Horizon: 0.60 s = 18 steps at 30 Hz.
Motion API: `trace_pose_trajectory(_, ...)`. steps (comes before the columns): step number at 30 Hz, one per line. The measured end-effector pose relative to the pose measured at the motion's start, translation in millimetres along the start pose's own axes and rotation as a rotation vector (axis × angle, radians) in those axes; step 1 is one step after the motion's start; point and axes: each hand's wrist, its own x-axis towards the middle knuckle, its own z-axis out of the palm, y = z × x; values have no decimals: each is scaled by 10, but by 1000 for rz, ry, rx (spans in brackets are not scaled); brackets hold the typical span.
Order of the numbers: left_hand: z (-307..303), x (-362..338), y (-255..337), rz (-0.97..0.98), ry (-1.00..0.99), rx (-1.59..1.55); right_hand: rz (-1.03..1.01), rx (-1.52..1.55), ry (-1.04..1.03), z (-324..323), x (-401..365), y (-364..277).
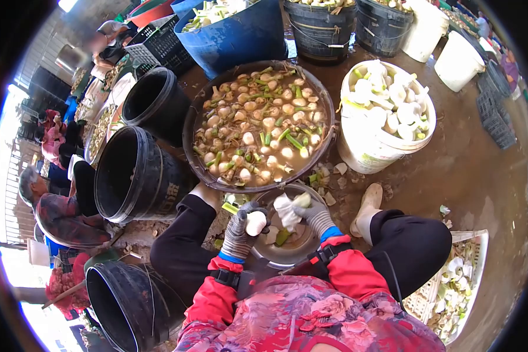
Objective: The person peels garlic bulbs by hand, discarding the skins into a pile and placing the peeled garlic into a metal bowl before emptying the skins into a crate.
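Observation:
My left hand point(242, 227), in a grey striped glove, is closed around a white garlic bulb point(256, 223); a cut green stem point(230, 207) sticks out past the fingers. Beside it, my right hand point(315, 217), gloved too, grips a bunch of loose white garlic peel point(287, 212). Both hands are above a metal basin point(265, 253) between my legs, where some peel lies. Just beyond stands a wide dark tub point(189, 144) of brown water, full of floating garlic bulbs with short green stems.
A white bucket point(364, 154) heaped with peeled garlic stands at the right of the tub. Black buckets point(136, 199) line the left side. Far back are a blue tub point(232, 44) and more buckets. A crate point(478, 258) of peel sits at lower right. Other people sit at left.

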Motion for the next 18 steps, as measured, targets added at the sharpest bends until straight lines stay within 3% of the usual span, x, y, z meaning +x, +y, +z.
trace_pose_trajectory(1,-3,-4,33,25,-29,32,-34,-474,-65,-30,166,297)
trace_pose_trajectory(2,-46,11,64,24,-31,35,51,-836,-113,50,-47,33)
trace_pose_trajectory(3,-101,29,95,55,-33,183,134,-1006,-212,146,-172,-264)
trace_pose_trajectory(5,-146,36,117,80,-36,330,22,-701,-132,265,-228,-262)
trace_pose_trajectory(7,-157,29,89,138,95,750,-65,-530,-108,307,-376,-571)
trace_pose_trajectory(11,-96,33,25,95,136,568,-318,-175,-28,449,-448,-696)
trace_pose_trajectory(13,-78,41,13,91,129,537,-298,-228,-15,461,-415,-635)
trace_pose_trajectory(15,-68,51,46,387,142,1316,-382,-355,65,450,-403,-608)
trace_pose_trajectory(17,-4,18,56,411,143,1232,-384,-364,76,448,-375,-581)
trace_pose_trajectory(18,10,3,55,383,134,1045,-385,-379,81,444,-366,-564)
